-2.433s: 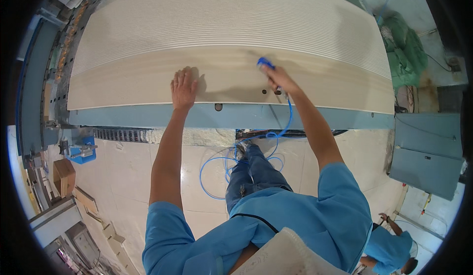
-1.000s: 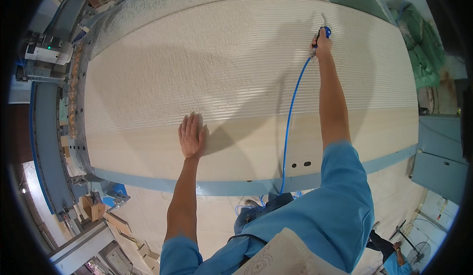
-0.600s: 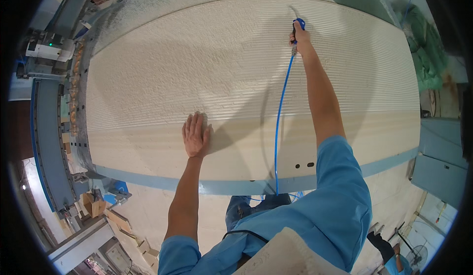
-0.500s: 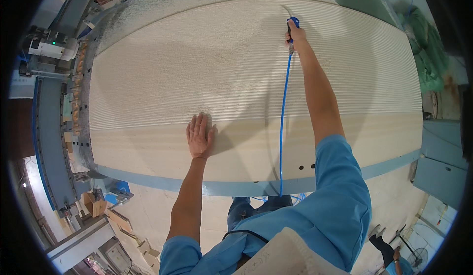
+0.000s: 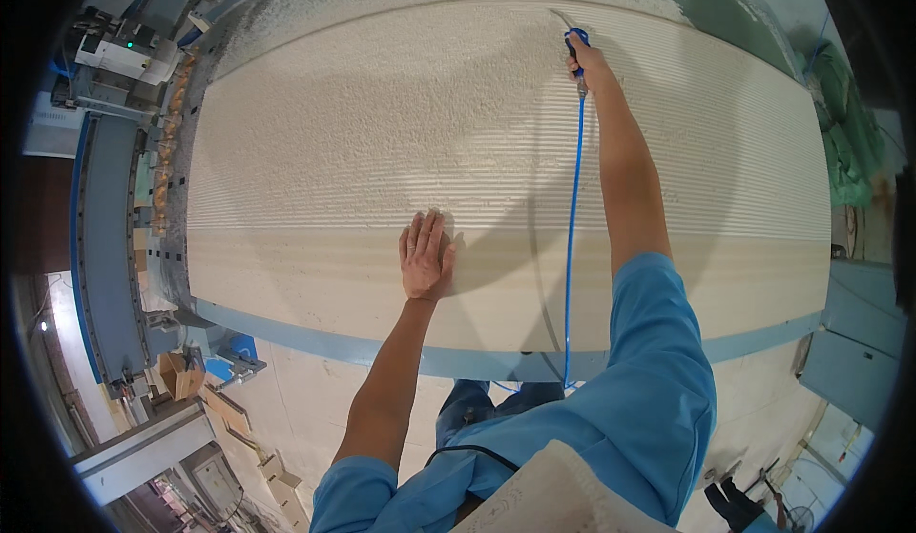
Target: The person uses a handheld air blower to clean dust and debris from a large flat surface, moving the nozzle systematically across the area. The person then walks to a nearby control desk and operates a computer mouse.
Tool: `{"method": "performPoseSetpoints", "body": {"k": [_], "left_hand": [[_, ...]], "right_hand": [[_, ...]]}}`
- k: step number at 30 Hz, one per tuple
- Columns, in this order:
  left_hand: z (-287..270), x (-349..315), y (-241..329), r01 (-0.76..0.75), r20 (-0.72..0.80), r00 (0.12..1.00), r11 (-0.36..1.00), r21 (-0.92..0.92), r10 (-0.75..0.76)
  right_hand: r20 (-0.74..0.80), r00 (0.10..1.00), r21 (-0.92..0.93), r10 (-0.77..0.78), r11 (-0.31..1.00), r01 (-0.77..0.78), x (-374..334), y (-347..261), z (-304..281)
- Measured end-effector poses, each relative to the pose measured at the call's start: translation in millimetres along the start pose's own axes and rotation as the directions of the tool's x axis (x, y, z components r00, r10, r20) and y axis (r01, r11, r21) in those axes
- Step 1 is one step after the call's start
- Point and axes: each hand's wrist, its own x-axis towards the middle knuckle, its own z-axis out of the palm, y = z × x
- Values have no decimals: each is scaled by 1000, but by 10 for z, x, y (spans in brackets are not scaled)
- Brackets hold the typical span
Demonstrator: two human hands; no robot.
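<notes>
My right hand (image 5: 589,63) reaches to the far side of a large pale board (image 5: 315,271) and grips a blue air blow gun (image 5: 576,41). The gun's thin bent nozzle points away and to the left, close over the board. From its handle a blue air hose (image 5: 574,209) runs back toward my body. Flat on the board's smooth near strip lies my left hand (image 5: 426,261), fingers stretched out to the edge of the grooves. Fine parallel grooves (image 5: 706,142) cover most of the board. Pale dust (image 5: 382,104) lies thick over their left and middle part.
The board rests on a machine bed with a blue-grey front edge (image 5: 477,365). Left of it stands a machine gantry (image 5: 105,247). Green sheeting (image 5: 844,142) hangs at the far right, above a grey-blue cabinet (image 5: 854,333). Another person's dark-clad legs (image 5: 735,504) show at the lower right.
My left hand has slid to the right along the smooth strip. My right hand has shifted slightly right with the blow gun. The whole view has also moved a little.
</notes>
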Motion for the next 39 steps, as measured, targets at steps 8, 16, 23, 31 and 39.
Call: {"method": "performPoseSetpoints", "body": {"k": [8, 16, 23, 31, 39], "left_hand": [[10, -6, -1, 41, 50, 998, 999, 15, -42], [12, -1, 42, 20, 45, 999, 1000, 14, -20], [-164, -315, -559, -63, 133, 990, 996, 61, 55], [-872, -1180, -2204, 11, -86, 996, 990, 141, 1], [-1338, -1867, -3599, 429, -203, 900, 865, 261, -385]], "right_hand": [[104, 986, -285, 127, 954, -93, -892, 33, -832], [152, 945, -562, 290, 812, -159, -2435, 516, -1271], [231, 873, -626, 430, 752, -205, -4062, 1342, -1225], [28, 973, -299, 229, 931, -211, -4665, 1981, -355], [500, 786, -617, 363, 787, 30, -5268, 2930, 1578]]}}
